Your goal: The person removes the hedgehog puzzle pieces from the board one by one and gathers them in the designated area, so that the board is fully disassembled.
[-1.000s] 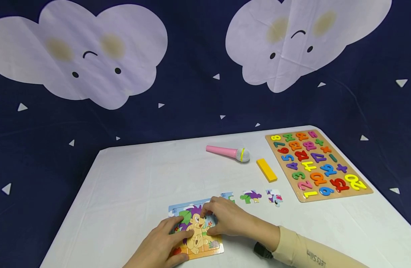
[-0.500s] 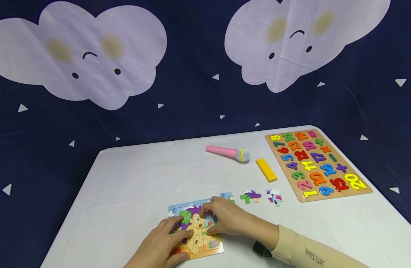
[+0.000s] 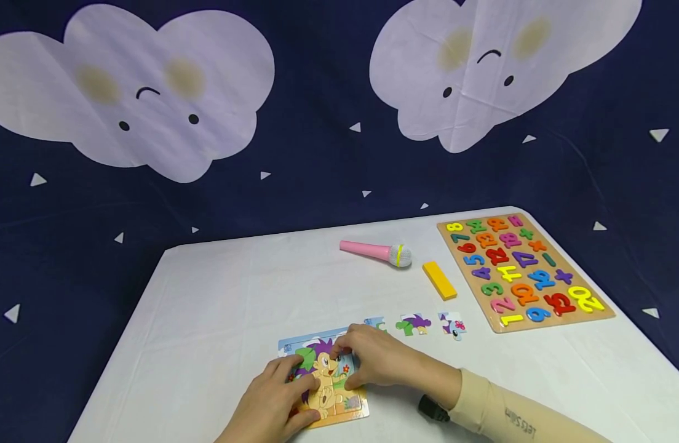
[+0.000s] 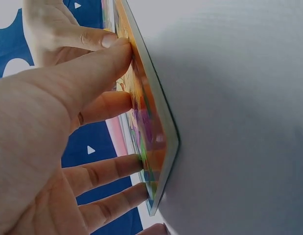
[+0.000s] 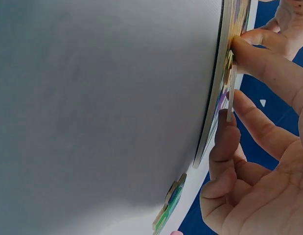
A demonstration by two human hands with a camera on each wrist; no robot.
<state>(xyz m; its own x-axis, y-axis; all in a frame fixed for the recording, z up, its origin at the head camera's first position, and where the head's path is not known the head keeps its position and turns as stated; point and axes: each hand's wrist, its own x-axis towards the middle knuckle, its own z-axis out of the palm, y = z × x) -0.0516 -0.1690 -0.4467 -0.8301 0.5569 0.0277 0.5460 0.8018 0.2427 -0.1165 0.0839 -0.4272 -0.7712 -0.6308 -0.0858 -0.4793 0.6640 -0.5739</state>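
A hedgehog jigsaw puzzle [image 3: 324, 400] lies in its shallow tray near the front of the table. My left hand [image 3: 273, 394] rests on the puzzle's left half, its fingertips spread and touching the surface. From the right side, my right hand [image 3: 378, 357] pinches a thin puzzle piece [image 5: 232, 93], seen edge-on and lifted slightly at one end in the right wrist view. Its picture is largely hidden by the fingers in the head view. Behind that hand lie loose pieces: a partly covered blue-green one [image 3: 376, 322], a purple-green one [image 3: 413, 324] and a floral one [image 3: 452, 326].
A pink toy microphone [image 3: 375, 252] and a yellow block [image 3: 440, 280] lie farther back on the white table [image 3: 206, 320]. At the right sits a wooden number board [image 3: 524, 274]. A small black object [image 3: 432, 408] is beside the right forearm. A dark cloud-print cloth [image 3: 317, 123] hangs behind.
My left hand has shifted slightly right across the puzzle, its thumb moving inward and up. The right thumb has moved a little; the right hand otherwise stays in place.
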